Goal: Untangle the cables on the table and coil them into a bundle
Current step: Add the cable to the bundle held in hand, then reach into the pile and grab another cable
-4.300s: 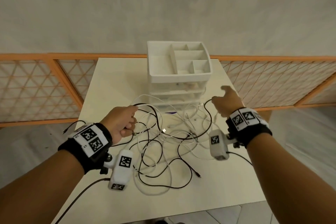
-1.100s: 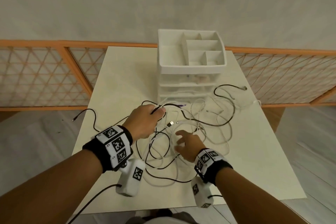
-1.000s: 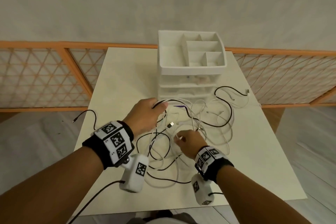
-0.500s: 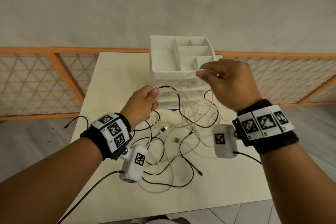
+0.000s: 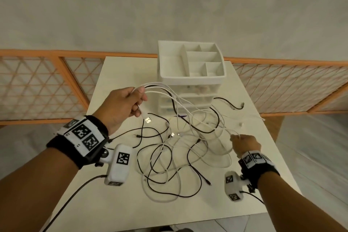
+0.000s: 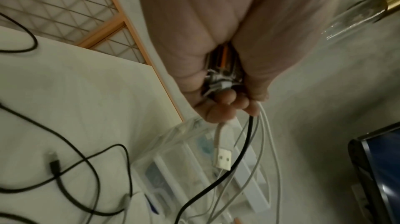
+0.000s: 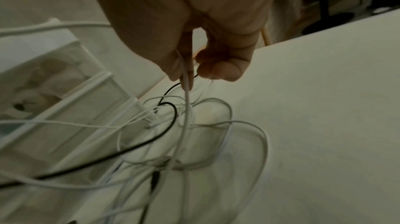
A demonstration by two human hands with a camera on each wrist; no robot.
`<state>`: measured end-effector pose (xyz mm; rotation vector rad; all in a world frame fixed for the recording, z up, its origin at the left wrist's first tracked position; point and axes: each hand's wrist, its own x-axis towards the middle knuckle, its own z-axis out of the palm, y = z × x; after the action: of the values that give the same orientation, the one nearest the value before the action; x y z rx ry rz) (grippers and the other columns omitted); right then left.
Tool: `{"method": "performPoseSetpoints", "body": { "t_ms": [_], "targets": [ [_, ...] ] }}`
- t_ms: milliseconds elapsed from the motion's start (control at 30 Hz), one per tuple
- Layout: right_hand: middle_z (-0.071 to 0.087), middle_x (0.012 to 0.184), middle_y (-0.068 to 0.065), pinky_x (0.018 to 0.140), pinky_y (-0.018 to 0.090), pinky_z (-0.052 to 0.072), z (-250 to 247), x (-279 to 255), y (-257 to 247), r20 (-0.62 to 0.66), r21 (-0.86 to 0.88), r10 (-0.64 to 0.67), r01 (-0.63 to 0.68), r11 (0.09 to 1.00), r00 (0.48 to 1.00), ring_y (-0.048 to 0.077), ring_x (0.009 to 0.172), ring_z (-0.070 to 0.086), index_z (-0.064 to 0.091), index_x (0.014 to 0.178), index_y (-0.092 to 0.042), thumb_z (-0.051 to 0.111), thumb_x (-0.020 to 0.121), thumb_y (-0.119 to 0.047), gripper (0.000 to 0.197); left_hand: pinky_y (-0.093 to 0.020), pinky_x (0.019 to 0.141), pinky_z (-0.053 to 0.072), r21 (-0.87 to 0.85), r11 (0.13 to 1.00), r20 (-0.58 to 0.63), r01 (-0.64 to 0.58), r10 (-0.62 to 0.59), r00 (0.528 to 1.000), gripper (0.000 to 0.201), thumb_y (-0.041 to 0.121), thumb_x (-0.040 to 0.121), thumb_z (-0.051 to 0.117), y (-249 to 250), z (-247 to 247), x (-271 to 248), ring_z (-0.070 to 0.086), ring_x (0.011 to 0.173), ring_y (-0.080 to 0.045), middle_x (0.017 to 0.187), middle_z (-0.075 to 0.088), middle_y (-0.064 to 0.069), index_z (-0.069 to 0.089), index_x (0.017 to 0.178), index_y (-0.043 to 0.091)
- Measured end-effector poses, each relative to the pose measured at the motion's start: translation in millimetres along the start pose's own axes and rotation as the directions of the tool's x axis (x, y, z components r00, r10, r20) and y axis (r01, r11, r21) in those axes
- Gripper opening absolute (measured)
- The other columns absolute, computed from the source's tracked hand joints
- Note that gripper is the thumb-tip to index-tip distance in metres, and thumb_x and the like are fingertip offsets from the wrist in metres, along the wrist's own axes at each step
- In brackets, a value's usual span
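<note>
Early stage. Left hand (image 5: 122, 107), raised at 10 o'clock over the table (image 5: 120, 73), is closed round several gathered strands, mostly white plus 1 black, a USB plug (image 5: 148, 120) dangling below. Right hand (image 5: 244, 144), low at 3 o'clock, pinches 1 white strand. Cable tangle (image 5: 169, 156) sprawls mid-table, black and white crossed, before the drawer organiser (image 5: 190, 79). No coil formed; separating and bundling all remain.

Table (image 5: 120, 73): drawer organiser (image 5: 191, 66) at 12 o'clock edge; tangled cables (image 5: 169, 156) at centre, before organiser; railing (image 5: 47, 84) behind, 9 through 3 o'clock.
</note>
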<state>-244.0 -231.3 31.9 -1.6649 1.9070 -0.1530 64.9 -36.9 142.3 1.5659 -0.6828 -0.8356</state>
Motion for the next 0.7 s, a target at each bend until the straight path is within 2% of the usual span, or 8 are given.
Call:
{"method": "performPoseSetpoints", "body": {
  "t_ms": [67, 167, 267, 367, 433, 500, 600, 700],
  "targets": [
    [0.075, 0.092, 0.013, 0.086, 0.036, 0.055, -7, -4, -8, 0.012, 0.044, -0.028, 0.027, 0.999, 1.000, 0.033, 0.083, 0.071, 0.078, 0.084, -0.022, 0.057, 0.092, -0.054, 0.039, -0.033, 0.068, 0.049, 0.025, 1.000, 0.015, 0.014, -0.015, 1.000, 0.034, 0.029, 0.102, 0.052, -6, 1, -2, 0.052, 0.055, -0.014, 0.076, 0.052, -0.008, 0.065, 0.079, 0.008],
    [0.072, 0.064, 0.009, 0.069, 0.028, 0.050, -41, -22, -51, -0.155, 0.286, -0.244, 0.279, 0.917, 0.957, 0.020, 0.059, 0.071, 0.076, 0.088, -0.029, 0.050, 0.092, -0.064, 0.043, -0.035, 0.071, 0.053, 0.113, 0.993, -0.039, 0.030, -0.025, 0.999, 0.035, 0.030, 0.104, 0.048, -17, 12, -2, 0.056, 0.062, -0.018, 0.076, 0.063, -0.009, 0.061, 0.077, 0.011],
    [0.072, 0.064, 0.005, 0.069, 0.031, 0.055, -81, -50, -100, -0.363, 0.590, -0.302, 0.468, 0.658, 0.882, 0.017, 0.065, 0.072, 0.075, 0.087, -0.030, 0.057, 0.088, -0.065, 0.039, -0.042, 0.075, 0.053, 0.136, 0.988, -0.076, 0.067, -0.057, 0.995, 0.034, 0.035, 0.104, 0.045, -23, 20, -2, 0.054, 0.070, -0.016, 0.068, 0.060, 0.000, 0.056, 0.077, 0.017],
    [0.068, 0.071, 0.009, 0.060, 0.031, 0.058, -104, -57, -120, -0.500, 0.717, -0.313, 0.589, 0.374, 0.807, 0.022, 0.064, 0.068, 0.076, 0.089, -0.018, 0.064, 0.093, -0.046, 0.030, -0.049, 0.077, 0.058, 0.047, 0.986, -0.077, 0.159, -0.155, 0.985, 0.033, 0.040, 0.102, 0.045, -24, 22, -5, 0.053, 0.076, -0.018, 0.072, 0.048, -0.001, 0.052, 0.079, 0.018],
    [0.072, 0.083, 0.014, 0.057, 0.029, 0.056, -98, -50, -115, -0.439, 0.719, -0.327, 0.546, 0.431, 0.837, 0.019, 0.062, 0.067, 0.075, 0.091, -0.016, 0.065, 0.094, -0.035, 0.021, -0.043, 0.065, 0.061, -0.009, 0.985, -0.097, 0.173, -0.173, 0.980, 0.032, 0.039, 0.103, 0.046, -23, 22, -8, 0.049, 0.070, -0.018, 0.074, 0.041, -0.002, 0.051, 0.081, 0.016],
    [0.073, 0.094, 0.017, 0.062, 0.035, 0.058, -73, -43, -97, -0.312, 0.649, -0.341, 0.461, 0.605, 0.887, 0.017, 0.060, 0.066, 0.072, 0.091, -0.023, 0.067, 0.092, -0.039, 0.017, -0.030, 0.049, 0.047, 0.021, 0.988, -0.124, 0.152, -0.149, 0.981, 0.031, 0.039, 0.103, 0.046, -24, 21, -9, 0.042, 0.063, -0.017, 0.073, 0.038, -0.002, 0.050, 0.081, 0.016],
    [0.070, 0.092, 0.004, 0.079, 0.053, 0.059, -35, -45, -74, -0.151, 0.508, -0.399, 0.417, 0.754, 0.905, 0.022, 0.077, 0.068, 0.066, 0.104, -0.040, 0.065, 0.073, -0.076, 0.048, -0.023, 0.042, 0.029, 0.030, 0.992, -0.128, 0.119, -0.114, 0.985, 0.030, 0.037, 0.102, 0.047, -22, 22, -8, 0.032, 0.056, -0.015, 0.068, 0.034, 0.000, 0.048, 0.082, 0.015],
    [0.061, 0.104, -0.003, 0.084, 0.042, 0.056, -6, -62, -66, 0.056, 0.399, -0.481, 0.422, 0.814, 0.875, 0.016, 0.095, 0.063, 0.054, 0.125, -0.043, 0.067, 0.068, -0.078, 0.068, -0.022, 0.040, 0.027, 0.040, 0.995, -0.092, 0.088, -0.084, 0.992, 0.032, 0.036, 0.102, 0.049, -13, 28, -9, 0.030, 0.053, -0.013, 0.064, 0.035, 0.001, 0.048, 0.079, 0.013]
  ]
}}
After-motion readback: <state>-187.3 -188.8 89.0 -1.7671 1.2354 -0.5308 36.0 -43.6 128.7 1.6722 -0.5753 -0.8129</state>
